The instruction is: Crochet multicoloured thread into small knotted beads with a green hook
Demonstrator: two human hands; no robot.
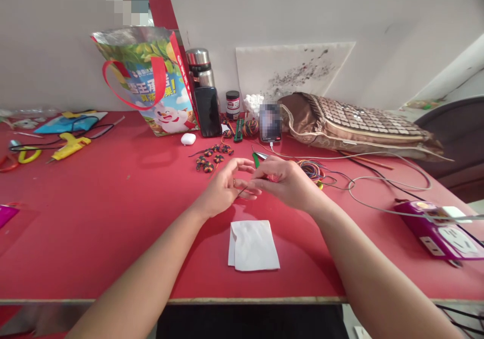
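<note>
My left hand (227,187), a ring on one finger, is curled above the middle of the table. A thin dark cord (242,192) crosses its fingers toward my right hand (287,183), whose thumb and forefinger are pinched on it. The fingertips of both hands meet, and my right hand partly hides what lies between them. Knotted balls of orange and dark cord (207,166) lie just beyond my left hand. Behind the fingers rests a green-handled tool (256,159) with a metal tip, partly hidden. A coil of coloured cords (310,170) sits beyond my right hand.
Folded white paper (255,246) lies near the front edge. At the back stand a shopping bag (151,82), a thermos (200,66), a dark phone (207,111) and a jar (233,105). A glue gun (70,146) is left; a purple power strip (440,230) and cables are right.
</note>
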